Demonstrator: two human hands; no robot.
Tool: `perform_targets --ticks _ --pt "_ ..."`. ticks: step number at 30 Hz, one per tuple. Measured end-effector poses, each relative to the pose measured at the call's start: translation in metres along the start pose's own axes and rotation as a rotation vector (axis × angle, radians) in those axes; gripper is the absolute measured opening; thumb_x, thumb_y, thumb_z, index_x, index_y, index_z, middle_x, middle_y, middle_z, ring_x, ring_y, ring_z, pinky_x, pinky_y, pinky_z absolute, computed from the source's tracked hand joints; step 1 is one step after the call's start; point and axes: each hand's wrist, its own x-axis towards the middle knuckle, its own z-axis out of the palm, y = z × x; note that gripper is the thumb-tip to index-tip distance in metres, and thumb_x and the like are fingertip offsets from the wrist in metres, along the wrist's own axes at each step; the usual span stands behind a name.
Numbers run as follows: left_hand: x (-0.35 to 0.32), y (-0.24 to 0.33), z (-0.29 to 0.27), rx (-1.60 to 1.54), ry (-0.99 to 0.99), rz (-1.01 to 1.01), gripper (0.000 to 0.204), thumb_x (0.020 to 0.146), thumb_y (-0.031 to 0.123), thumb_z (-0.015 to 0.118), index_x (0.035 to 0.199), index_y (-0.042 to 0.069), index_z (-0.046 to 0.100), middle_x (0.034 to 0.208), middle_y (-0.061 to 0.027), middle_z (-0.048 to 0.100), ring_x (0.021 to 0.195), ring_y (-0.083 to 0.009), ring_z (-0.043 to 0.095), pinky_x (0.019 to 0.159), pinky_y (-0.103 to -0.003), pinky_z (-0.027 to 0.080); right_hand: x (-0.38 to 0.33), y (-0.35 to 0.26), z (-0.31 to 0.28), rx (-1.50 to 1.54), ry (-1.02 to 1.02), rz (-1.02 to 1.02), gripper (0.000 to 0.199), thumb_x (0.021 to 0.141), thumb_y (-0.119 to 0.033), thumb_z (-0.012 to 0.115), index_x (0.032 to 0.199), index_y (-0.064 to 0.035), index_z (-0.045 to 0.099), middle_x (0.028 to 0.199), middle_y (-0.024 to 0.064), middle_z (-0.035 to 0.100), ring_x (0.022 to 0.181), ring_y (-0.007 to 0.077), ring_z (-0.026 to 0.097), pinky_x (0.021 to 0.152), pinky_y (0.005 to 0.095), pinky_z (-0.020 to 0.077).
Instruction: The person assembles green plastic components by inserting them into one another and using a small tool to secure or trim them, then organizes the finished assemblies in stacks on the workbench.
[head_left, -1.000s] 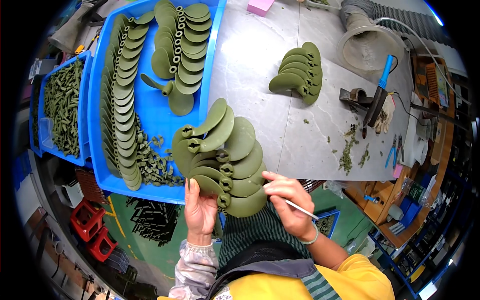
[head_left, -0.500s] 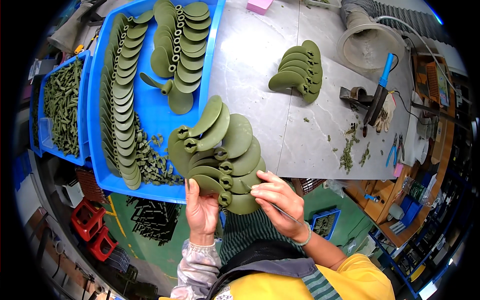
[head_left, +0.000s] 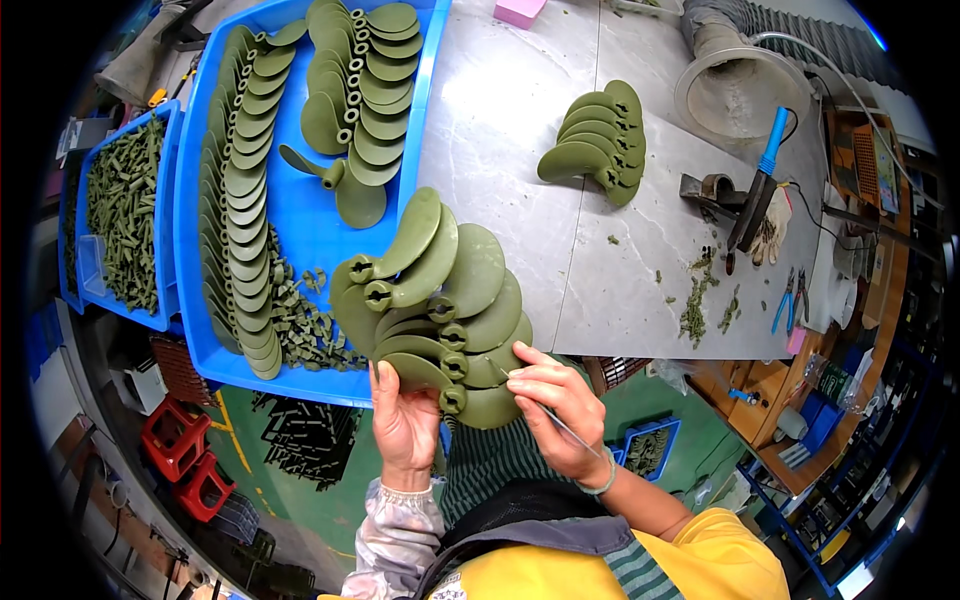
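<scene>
"Two hands at work; how are they set?"

"The left hand (head_left: pixel 405 432), wrist upright, pinches a fan of green propeller-like pieces (head_left: pixel 476 275) at its left side, thumb outermost. The right hand (head_left: pixel 562 408), forearm slanting in, pinches a slim metal tool (head_left: pixel 572 430) pen-fashion, fingertips by the lower right blades; contact I can't tell."

"And the fan?"

"Held up before the table's (head_left: pixel 490 190) near edge, covering the blue tray's (head_left: pixel 300 385) near right corner from view."

"How far along?"

"Partway, I'd judge. Small green scraps (head_left: pixel 305 325) lie toward the tray's near edge. Farther in, nested rows (head_left: pixel 258 150) line its left and right edges, probably done. Beyond, well in from the table's near edge, sits a smaller notched group (head_left: pixel 590 140); finished or waiting, I can't say."
</scene>
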Motion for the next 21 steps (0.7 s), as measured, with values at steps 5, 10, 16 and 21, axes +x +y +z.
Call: perform_targets --ticks 5,10,16,21 --pt "0.0 -0.002 -0.001 0.003 -0.003 0.016 0.046 0.11 0.034 0.046 0.145 0.005 0.048 0.143 -0.0105 0.058 0.129 -0.026 0.057 0.109 -0.045 0.049 0.001 0.0 -0.002 -0.051 -0.044 -0.037 0.026 0.083 0.01 0.073 0.108 0.0026 0.072 0.108 0.0172 0.071 0.118 0.0405 0.066 0.101 0.0475 0.0539" --pt "-0.001 -0.003 -0.005 -0.04 -0.009 0.018 0.047 0.11 0.034 0.046 0.147 0.005 0.046 0.146 -0.0115 0.055 0.133 -0.0271 0.054 0.111 -0.046 0.047 -0.001 0.001 0.001 -0.032 -0.027 -0.067 0.027 0.082 0.009 0.074 0.108 0.003 0.072 0.108 0.0179 0.07 0.119 0.0418 0.065 0.101 0.0477 0.0543" --pt "-0.003 -0.006 -0.013 -0.136 -0.06 0.023 0.048 0.11 0.034 0.045 0.149 0.005 0.044 0.149 -0.0128 0.053 0.136 -0.0288 0.051 0.114 -0.047 0.045 -0.002 0.001 0.002 -0.007 0.01 -0.065 0.027 0.082 0.008 0.076 0.108 0.0016 0.072 0.109 0.0171 0.071 0.118 0.042 0.066 0.1 0.0483 0.0548" --pt "-0.004 -0.006 -0.014 -0.141 -0.121 0.043 0.048 0.11 0.033 0.047 0.148 0.005 0.045 0.15 -0.0123 0.053 0.136 -0.029 0.051 0.116 -0.048 0.042 0.0 -0.002 -0.001 -0.056 -0.053 -0.115 0.025 0.084 0.007 0.075 0.108 0.0022 0.072 0.108 0.0176 0.071 0.117 0.0434 0.066 0.101 0.0501 0.0541"
